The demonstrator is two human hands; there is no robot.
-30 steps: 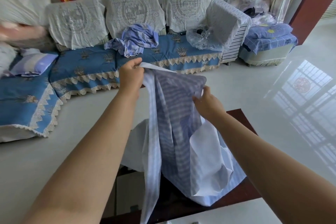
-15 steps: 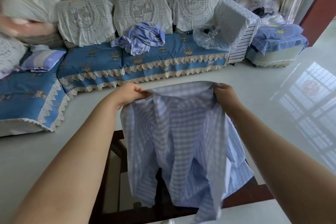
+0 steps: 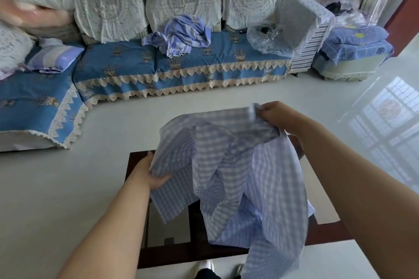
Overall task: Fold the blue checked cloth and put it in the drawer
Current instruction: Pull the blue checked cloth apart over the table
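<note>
One head-worn, wide-angle view is looking forward and steeply down from standing height. Both forearms are reaching in from the bottom corners, so the left hand [image 3: 151, 173] and right hand [image 3: 275, 115] are sitting close to the lens, mid-frame, with the cloth [image 3: 229, 165] between them. Directly below, the dark counter [image 3: 136, 165] and shoes [image 3: 204, 265] are showing. Farther off, the sofa [image 3: 181, 61] is filling the upper frame, its lines bowing toward the edges.

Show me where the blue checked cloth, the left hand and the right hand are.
blue checked cloth [image 3: 229, 165]: head view, middle of the hanging fabric.
left hand [image 3: 148, 172]: head view, back of the hand.
right hand [image 3: 275, 115]: head view, the knuckles.
</note>
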